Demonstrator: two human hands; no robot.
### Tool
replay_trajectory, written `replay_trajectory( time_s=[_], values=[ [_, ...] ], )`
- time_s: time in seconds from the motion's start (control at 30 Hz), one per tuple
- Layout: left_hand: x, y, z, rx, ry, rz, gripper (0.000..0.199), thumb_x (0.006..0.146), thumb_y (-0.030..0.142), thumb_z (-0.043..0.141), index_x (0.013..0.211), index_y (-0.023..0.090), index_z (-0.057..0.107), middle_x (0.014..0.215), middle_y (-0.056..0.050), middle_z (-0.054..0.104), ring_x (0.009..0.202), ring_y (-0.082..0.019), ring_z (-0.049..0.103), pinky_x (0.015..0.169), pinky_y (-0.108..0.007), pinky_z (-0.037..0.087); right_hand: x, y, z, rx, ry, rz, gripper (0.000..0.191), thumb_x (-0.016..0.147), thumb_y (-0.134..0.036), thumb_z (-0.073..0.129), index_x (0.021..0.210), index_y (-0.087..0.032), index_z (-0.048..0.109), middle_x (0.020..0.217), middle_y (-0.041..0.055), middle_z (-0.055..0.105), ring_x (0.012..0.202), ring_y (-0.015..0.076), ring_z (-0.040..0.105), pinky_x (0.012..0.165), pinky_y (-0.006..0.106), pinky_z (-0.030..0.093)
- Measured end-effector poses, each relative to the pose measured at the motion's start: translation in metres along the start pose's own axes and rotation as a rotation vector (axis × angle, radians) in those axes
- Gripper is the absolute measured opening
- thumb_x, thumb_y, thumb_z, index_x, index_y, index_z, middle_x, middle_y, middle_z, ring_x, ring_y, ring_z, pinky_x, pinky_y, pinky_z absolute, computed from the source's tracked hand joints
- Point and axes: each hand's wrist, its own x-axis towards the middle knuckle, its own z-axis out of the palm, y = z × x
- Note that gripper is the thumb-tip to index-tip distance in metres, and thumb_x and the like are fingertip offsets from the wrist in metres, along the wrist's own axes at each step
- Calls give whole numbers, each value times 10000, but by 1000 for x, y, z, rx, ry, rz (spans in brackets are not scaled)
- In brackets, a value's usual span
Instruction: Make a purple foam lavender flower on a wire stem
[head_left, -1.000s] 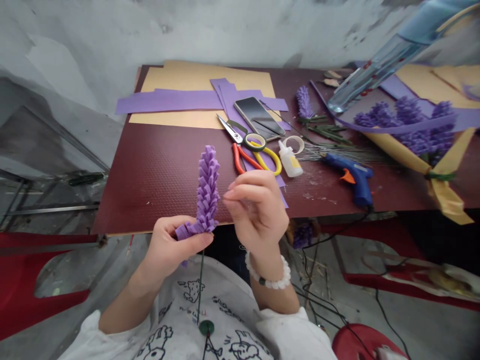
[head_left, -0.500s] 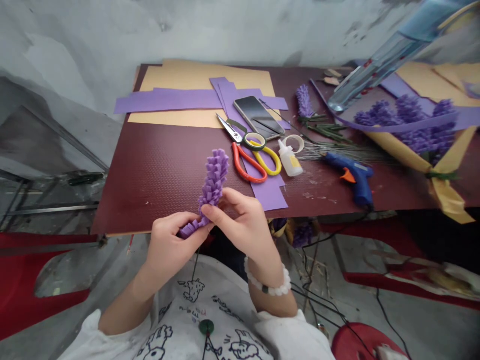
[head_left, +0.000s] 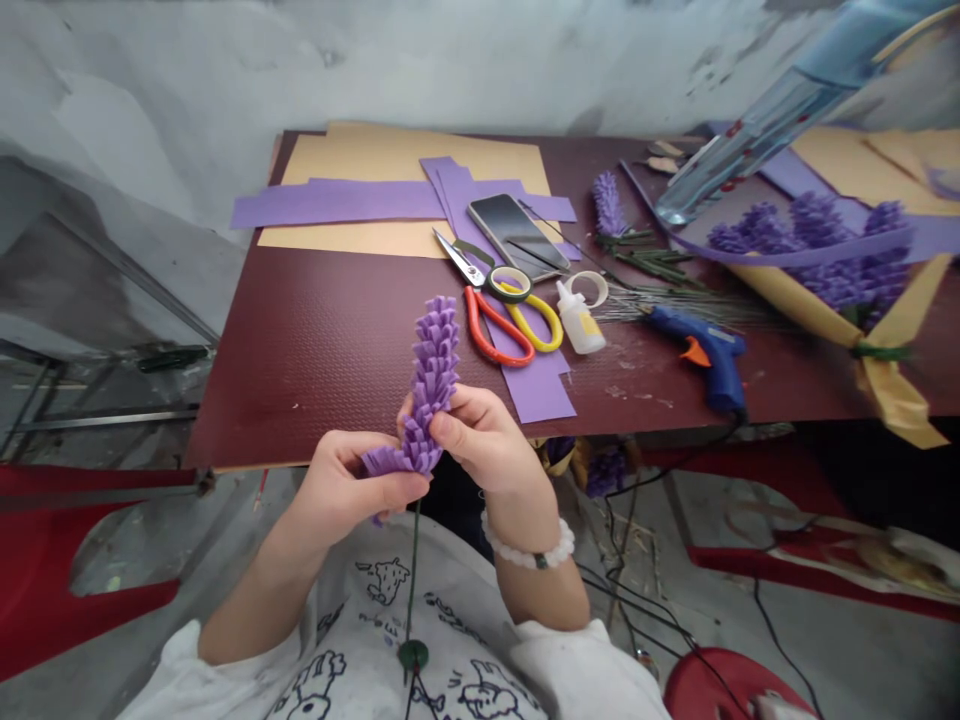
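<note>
A purple lavender flower (head_left: 435,360) made of fringed strip stands upright between my hands, just in front of the table edge. My right hand (head_left: 491,440) pinches its lower part from the side, thumb in front. My left hand (head_left: 349,490) is closed on the loose end of the fringed strip (head_left: 394,460), at the flower's base. A thin green stem (head_left: 415,560) hangs down from the flower over my shirt. Beyond the hands lie scissors (head_left: 499,340) with red and yellow handles, a roll of tape (head_left: 510,283) and a small glue bottle (head_left: 581,322).
Purple strips (head_left: 352,202) and tan sheets (head_left: 330,155) lie at the back of the table with a phone (head_left: 517,235). To the right are a blue glue gun (head_left: 712,350), a finished lavender stem (head_left: 609,205), a wrapped bouquet (head_left: 847,250) and a clear bottle (head_left: 757,130).
The flower has turned more upright, and the loose strip now shows more of its fringe. My right hand has shifted slightly, its thumb further right. The green stem shows more clearly below.
</note>
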Motion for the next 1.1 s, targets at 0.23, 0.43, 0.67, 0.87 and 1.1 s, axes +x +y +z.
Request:
replay_trajectory(
  time_s=[0.23, 0.43, 0.67, 0.87, 1.1],
  values=[
    [-5, 0, 8, 312, 252, 266, 233, 728, 242, 685, 544, 145, 580, 490, 35, 498, 452, -60, 411, 432, -192, 335, -9, -5, 5, -177, 141, -20, 383, 769, -536, 676, 948, -198, 644, 826, 14, 642, 699, 114, 589, 641, 240, 514],
    [-4, 0, 9, 436, 278, 344, 136, 710, 202, 699, 599, 146, 644, 545, 16, 585, 500, -77, 490, 496, -196, 407, -9, -6, 10, -256, 232, 2, 272, 713, -397, 768, 773, -180, 616, 687, -20, 583, 606, 89, 521, 561, 216, 463],
    [-3, -3, -2, -72, 38, 77, 194, 699, 338, 750, 713, 147, 719, 516, 10, 589, 414, -71, 495, 402, -177, 412, 5, -6, 10, 18, 94, 55, 317, 725, -467, 738, 736, -173, 617, 630, -27, 576, 510, 70, 501, 474, 199, 455],
    [-2, -5, -2, -136, 39, 54, 196, 687, 347, 759, 672, 154, 726, 487, 11, 583, 385, -54, 474, 381, -157, 380, 14, 6, 9, 189, -20, 187, 387, 681, -519, 758, 768, -171, 614, 626, -41, 565, 483, 58, 495, 470, 195, 468],
    [-3, -1, 5, 252, 310, 270, 144, 735, 261, 682, 643, 150, 676, 473, 32, 535, 419, -63, 430, 405, -181, 356, 8, -4, 11, -123, 114, 106, 417, 725, -561, 697, 897, -187, 628, 776, 0, 614, 666, 100, 558, 571, 209, 487]
  ],
)
